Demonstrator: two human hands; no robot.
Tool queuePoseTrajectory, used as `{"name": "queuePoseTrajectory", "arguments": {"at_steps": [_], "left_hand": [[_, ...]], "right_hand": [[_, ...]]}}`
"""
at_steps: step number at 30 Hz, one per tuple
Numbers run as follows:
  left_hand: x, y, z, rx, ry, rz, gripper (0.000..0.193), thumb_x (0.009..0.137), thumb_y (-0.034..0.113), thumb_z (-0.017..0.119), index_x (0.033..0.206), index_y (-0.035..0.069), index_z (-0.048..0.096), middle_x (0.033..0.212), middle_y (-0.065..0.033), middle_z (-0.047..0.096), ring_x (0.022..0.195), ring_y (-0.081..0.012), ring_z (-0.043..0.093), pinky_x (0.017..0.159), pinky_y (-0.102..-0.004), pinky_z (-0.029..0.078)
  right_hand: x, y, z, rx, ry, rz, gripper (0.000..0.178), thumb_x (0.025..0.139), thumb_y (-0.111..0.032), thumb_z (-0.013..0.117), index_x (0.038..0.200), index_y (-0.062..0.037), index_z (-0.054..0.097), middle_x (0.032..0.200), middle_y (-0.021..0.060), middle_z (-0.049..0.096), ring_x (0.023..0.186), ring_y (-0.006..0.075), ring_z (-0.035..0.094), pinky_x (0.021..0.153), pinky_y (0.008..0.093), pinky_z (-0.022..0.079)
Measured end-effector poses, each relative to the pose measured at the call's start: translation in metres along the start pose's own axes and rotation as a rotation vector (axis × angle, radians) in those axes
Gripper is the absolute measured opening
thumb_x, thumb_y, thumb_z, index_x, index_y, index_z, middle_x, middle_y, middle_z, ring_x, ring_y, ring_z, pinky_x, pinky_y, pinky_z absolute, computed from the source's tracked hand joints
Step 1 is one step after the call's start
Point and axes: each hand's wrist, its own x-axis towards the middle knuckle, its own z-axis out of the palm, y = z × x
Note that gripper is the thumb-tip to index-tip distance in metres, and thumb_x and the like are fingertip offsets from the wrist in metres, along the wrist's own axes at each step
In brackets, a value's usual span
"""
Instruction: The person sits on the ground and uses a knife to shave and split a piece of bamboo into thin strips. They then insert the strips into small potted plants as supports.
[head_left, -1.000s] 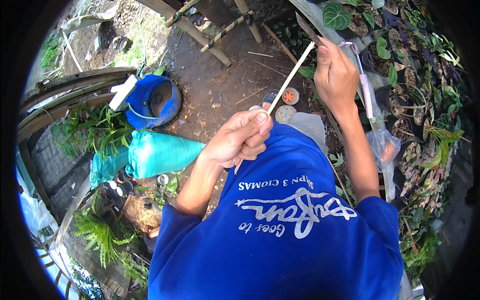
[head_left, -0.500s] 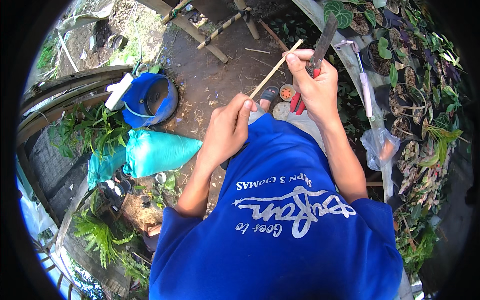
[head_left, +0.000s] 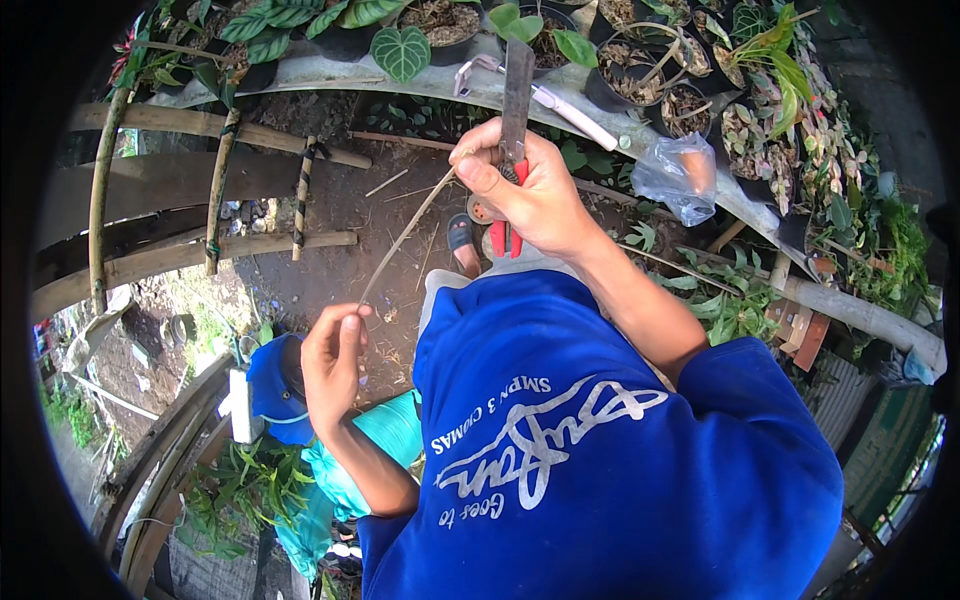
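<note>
A thin stick [head_left: 408,235], slightly bowed, runs between my two hands. My left hand [head_left: 335,368] pinches its lower end between thumb and fingers. The upper end is pinched by my right hand [head_left: 530,195], between thumb and forefinger. That same hand also grips red-handled pruning shears [head_left: 506,240], whose handles stick out below the palm. A broad, dark, knife-like blade [head_left: 516,92] points up from the grip. My fingers hide where the blade joins its handle, and whether it is separate from the shears.
A bench edge [head_left: 350,75] with potted plants [head_left: 402,54] curves across the far side and right. On it lie a pale pink stick-like holder [head_left: 575,117] and a clear plastic bag [head_left: 677,178]. Bamboo rails [head_left: 220,185], a blue bucket [head_left: 275,390] and turquoise sacks [head_left: 385,435] stand left.
The view has turned to the right. My left hand has moved away from the right, so more of the stick shows between them. My right hand still grips the shears.
</note>
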Motion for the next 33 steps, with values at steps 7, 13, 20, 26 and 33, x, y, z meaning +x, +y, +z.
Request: {"name": "queuePoseTrajectory", "arguments": {"at_steps": [7,13,20,26,33], "left_hand": [[0.061,0.043,0.024,0.134,-0.062,0.192,0.014,0.101,0.006,0.07,0.114,0.0,0.071,0.089,-0.0045,0.072,0.085,-0.0103,0.067,0.078,-0.0268,0.053],[0.092,0.068,0.057,0.539,0.382,0.749,0.034,0.088,0.003,0.082,0.12,0.005,0.072,0.126,-0.0149,0.07,0.122,-0.0324,0.064,0.106,-0.0398,0.048],[0.088,0.076,0.117,-0.645,-0.084,0.079,0.061,0.115,0.045,0.041,0.147,-0.007,0.046,0.143,-0.0256,0.061,0.125,-0.0312,0.066,0.101,-0.0406,0.057],[0.084,0.083,0.133,-0.81,-0.069,0.289,0.037,0.117,0.029,0.038,0.126,-0.002,0.056,0.107,-0.0178,0.068,0.105,-0.0282,0.071,0.093,-0.0368,0.059],[0.063,0.071,0.065,-0.868,-0.275,0.021,0.037,0.117,0.031,0.041,0.101,0.001,0.055,0.064,0.0063,0.031,0.049,-0.0024,0.027,0.04,-0.0209,0.023]], "right_hand": [[-0.036,-0.034,-0.067,-0.017,0.038,0.005,0.027,0.105,-0.028,0.07,0.11,-0.0023,0.072,0.095,0.008,0.075,0.085,0.009,0.066,0.067,0.0245,0.051],[-0.066,-0.032,-0.085,-0.011,0.361,-0.136,0.023,0.105,-0.017,0.068,0.115,0.0031,0.071,0.093,0.0132,0.078,0.051,0.0009,0.041,0.046,0.0204,0.032],[-0.075,-0.001,-0.033,0.41,0.555,-0.146,0.022,0.109,-0.013,0.06,0.121,0.0049,0.064,0.102,0.0214,0.074,0.052,0.002,0.039,0.048,0.021,0.034],[-0.075,0.017,0.014,0.237,0.243,0.023,0.027,0.111,-0.018,0.058,0.126,0.0037,0.065,0.086,0.0087,0.068,0.063,0.0049,0.052,0.057,0.0227,0.044],[-0.056,0.009,0.019,-0.856,0.005,-0.548,0.045,0.106,-0.035,0.062,0.13,0.0024,0.064,0.085,0.0126,0.061,0.068,0.025,0.061,0.063,0.0348,0.05]]}}
